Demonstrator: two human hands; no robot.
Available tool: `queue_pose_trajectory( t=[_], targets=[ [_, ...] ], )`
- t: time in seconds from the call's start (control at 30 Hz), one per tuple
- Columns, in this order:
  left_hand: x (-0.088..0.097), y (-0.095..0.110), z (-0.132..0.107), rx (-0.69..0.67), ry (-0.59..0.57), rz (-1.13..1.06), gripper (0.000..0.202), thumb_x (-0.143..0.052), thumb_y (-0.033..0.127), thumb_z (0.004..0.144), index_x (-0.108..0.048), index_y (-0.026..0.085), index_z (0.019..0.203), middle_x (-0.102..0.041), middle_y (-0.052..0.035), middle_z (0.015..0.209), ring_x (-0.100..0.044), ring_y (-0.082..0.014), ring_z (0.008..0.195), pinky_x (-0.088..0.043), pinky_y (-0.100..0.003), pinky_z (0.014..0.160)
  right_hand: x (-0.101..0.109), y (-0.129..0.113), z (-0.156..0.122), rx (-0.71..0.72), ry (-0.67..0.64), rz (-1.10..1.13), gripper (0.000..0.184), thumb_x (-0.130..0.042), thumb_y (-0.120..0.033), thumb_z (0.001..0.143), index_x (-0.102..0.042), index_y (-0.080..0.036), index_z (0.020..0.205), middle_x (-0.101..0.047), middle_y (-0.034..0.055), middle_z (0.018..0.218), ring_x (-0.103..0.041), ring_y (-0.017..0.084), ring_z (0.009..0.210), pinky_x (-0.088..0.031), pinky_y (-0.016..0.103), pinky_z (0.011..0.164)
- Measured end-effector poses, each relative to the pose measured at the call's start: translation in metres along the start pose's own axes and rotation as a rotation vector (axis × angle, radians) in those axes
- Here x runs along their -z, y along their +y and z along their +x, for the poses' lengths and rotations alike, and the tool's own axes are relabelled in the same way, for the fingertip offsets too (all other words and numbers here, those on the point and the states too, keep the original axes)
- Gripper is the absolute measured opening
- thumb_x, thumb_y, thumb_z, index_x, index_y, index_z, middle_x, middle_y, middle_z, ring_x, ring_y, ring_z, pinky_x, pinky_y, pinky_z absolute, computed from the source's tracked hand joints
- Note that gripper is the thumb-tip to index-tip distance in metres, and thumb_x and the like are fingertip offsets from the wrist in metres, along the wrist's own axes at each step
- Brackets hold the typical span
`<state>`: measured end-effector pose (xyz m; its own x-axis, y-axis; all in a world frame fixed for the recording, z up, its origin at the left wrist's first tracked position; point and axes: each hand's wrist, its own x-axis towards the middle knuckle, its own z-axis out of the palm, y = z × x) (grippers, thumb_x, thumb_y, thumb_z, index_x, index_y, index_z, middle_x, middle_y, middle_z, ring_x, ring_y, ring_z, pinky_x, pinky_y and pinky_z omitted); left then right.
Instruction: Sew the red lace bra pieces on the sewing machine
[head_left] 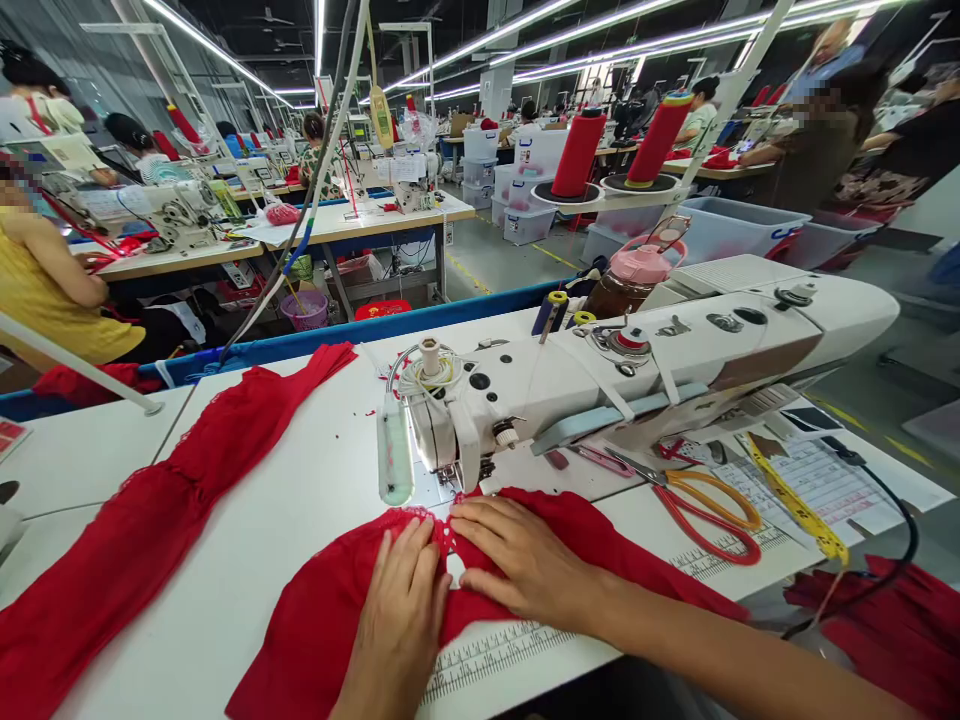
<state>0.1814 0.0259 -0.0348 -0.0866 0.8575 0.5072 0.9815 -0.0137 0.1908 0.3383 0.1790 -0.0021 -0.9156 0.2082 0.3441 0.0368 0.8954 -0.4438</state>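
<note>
My left hand [401, 605] lies flat, fingers together and stretched, on red lace fabric [315, 620] in front of the sewing machine [600, 375]. My right hand [517, 560] also rests flat on the red fabric, fingertips pointing left toward the needle area [450, 480]. Both hands press the fabric to the white table [300, 480]; neither grips it. A long strip of the red fabric [172, 500] trails away to the left across the table.
Orange-handled scissors [705, 505], a yellow tape measure [795, 505] and papers lie right of the machine. A pink-lidded bottle [637, 275] and two red thread cones [581, 150] stand behind it. Other workers sit at machines to the left and rear.
</note>
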Motion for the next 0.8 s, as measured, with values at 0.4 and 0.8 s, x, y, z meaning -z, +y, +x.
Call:
queue_pose_trajectory(
  t=[0.4, 0.8],
  targets=[
    [0.009, -0.008, -0.004, -0.053, -0.111, 0.119, 0.034, -0.053, 0.038, 0.098, -0.053, 0.019, 0.126, -0.055, -0.0108, 0.145, -0.05, -0.027, 0.136, -0.051, -0.055, 0.104, 0.01, 0.012, -0.01, -0.13, -0.236, 0.093, 0.077, -0.073, -0.05, 0.086, -0.044, -0.019, 0.15, -0.043, 0.0126, 0.153, -0.037, 0.029, 0.144, -0.028, 0.05, 0.121],
    [0.011, -0.009, -0.001, -0.05, -0.121, 0.102, 0.037, -0.056, 0.039, 0.096, -0.052, 0.019, 0.127, -0.057, -0.0112, 0.143, -0.054, -0.0279, 0.133, -0.053, -0.056, 0.101, 0.011, 0.013, -0.01, -0.151, -0.247, 0.108, 0.078, -0.074, -0.05, 0.085, -0.044, -0.018, 0.15, -0.043, 0.0111, 0.153, -0.037, 0.029, 0.144, -0.027, 0.049, 0.122]
  ],
)
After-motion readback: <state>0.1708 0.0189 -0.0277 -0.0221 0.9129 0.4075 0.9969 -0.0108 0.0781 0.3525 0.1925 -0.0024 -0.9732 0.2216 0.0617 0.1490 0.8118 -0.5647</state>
